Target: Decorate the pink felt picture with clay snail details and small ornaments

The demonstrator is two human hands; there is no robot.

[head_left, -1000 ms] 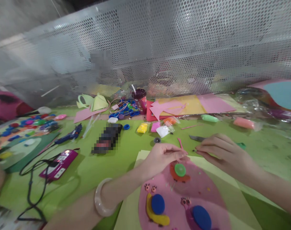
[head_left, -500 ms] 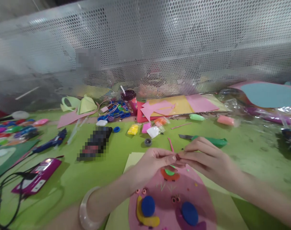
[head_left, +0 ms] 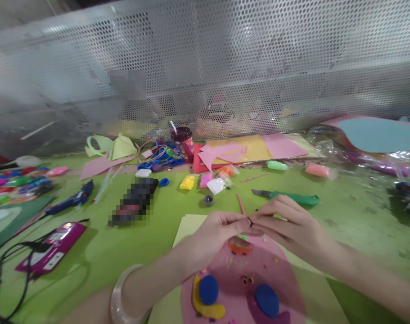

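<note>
My left hand (head_left: 221,231) and my right hand (head_left: 295,227) meet fingertip to fingertip, both pinched. Whatever tiny dark bit sits between them is too small to make out. Below them lies a pink oval sheet (head_left: 230,288) on pale yellow paper (head_left: 167,288). Clay figures are on the oval: a yellow curved body (head_left: 209,310) with a blue disc (head_left: 209,290), a purple body (head_left: 282,317) with another blue disc (head_left: 267,300), and an orange piece (head_left: 236,248) with green on it, partly hidden by my left fingers. Small eyes (head_left: 247,280) sit above the purple body.
A green-handled cutter (head_left: 295,199) and a pink clay strip (head_left: 241,204) lie beyond my hands. Packets of clay (head_left: 187,182), a small grey cup (head_left: 208,200), a phone (head_left: 137,200) and a lidded drink cup (head_left: 182,144) stand farther off, before a perforated metal panel (head_left: 259,67).
Both hands stay pinched together over the oval, with only a slight shift of the fingers. My left hand now covers more of the orange piece and the yellow figure's eyes.
</note>
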